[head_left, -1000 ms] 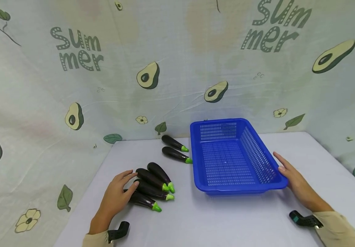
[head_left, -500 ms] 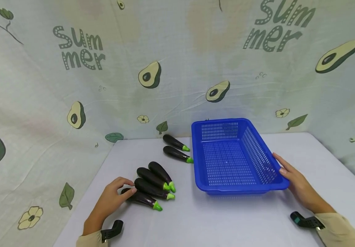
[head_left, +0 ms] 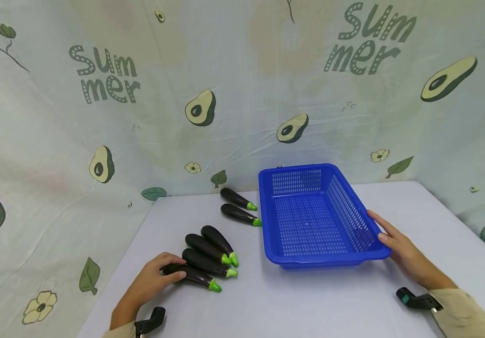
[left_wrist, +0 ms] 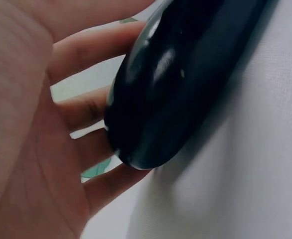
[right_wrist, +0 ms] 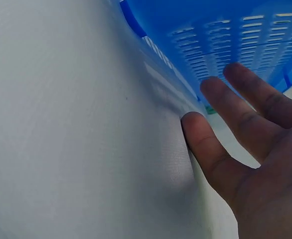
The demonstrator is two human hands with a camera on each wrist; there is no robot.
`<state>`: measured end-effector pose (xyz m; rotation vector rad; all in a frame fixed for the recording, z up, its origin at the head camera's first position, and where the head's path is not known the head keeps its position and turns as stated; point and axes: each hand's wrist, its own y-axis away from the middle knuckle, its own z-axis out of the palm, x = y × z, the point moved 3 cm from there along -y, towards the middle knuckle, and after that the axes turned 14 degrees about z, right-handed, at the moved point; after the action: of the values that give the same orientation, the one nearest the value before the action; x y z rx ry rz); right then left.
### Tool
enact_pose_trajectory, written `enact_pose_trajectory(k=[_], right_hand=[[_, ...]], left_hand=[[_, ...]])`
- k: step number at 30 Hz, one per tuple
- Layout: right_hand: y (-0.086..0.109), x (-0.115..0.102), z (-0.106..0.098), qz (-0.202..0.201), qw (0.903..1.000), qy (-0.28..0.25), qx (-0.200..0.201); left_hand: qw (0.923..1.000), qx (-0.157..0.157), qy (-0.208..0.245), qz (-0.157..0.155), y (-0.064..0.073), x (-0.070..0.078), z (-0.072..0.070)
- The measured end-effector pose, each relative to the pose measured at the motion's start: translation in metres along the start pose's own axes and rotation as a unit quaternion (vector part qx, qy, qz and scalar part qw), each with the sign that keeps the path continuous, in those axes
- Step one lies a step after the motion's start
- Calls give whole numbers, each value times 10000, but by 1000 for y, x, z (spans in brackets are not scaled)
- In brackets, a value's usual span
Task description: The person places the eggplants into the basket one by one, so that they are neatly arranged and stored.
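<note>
My left hand (head_left: pixel 151 278) is at the blunt end of the nearest dark eggplant (head_left: pixel 196 278), thumb on its near side and fingers on the far side. In the left wrist view, the fingers bend around the glossy eggplant (left_wrist: pixel 171 84), which lies low over the white surface. Three more eggplants, among them a long one (head_left: pixel 206 263), fan out just beyond it, green stem ends to the right. At the right side of a blue plastic basket (head_left: pixel 318 259), my right hand (head_left: pixel 409 256) rests against the rim. Its fingers look straight in the right wrist view, beside the slotted wall (right_wrist: pixel 220 40).
Two more eggplants (head_left: pixel 238 199) lie at the back, left of the basket, the nearer with its stem right by the basket's wall. A white table (head_left: pixel 293 305) carries everything. Behind it hangs a cloth (head_left: pixel 242 94) printed with avocados.
My left hand has come down and toward me, from above the eggplant group to the nearest eggplant, and closed its thumb and fingers around the end. The right hand stays at the basket.
</note>
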<state>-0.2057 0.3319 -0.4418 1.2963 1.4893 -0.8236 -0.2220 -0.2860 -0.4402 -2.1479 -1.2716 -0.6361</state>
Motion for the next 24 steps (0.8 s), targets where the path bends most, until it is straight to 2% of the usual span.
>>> enact_pose_trajectory(k=[7, 15, 20, 24], right_hand=[[0, -1, 0, -178, 9998, 30, 81], [0, 1, 5, -670, 9975, -61, 217], [1, 2, 7, -563, 9982, -223, -20], [2, 2, 8, -347, 9991, -247, -9]], left_hand=[[9996, -246, -62, 119, 1, 1, -1], [9982, -313, -303, 406, 4, 2, 0], [9984, -376, -219, 361, 3, 4, -1], [9987, -386, -160, 298, 2, 4, 1]])
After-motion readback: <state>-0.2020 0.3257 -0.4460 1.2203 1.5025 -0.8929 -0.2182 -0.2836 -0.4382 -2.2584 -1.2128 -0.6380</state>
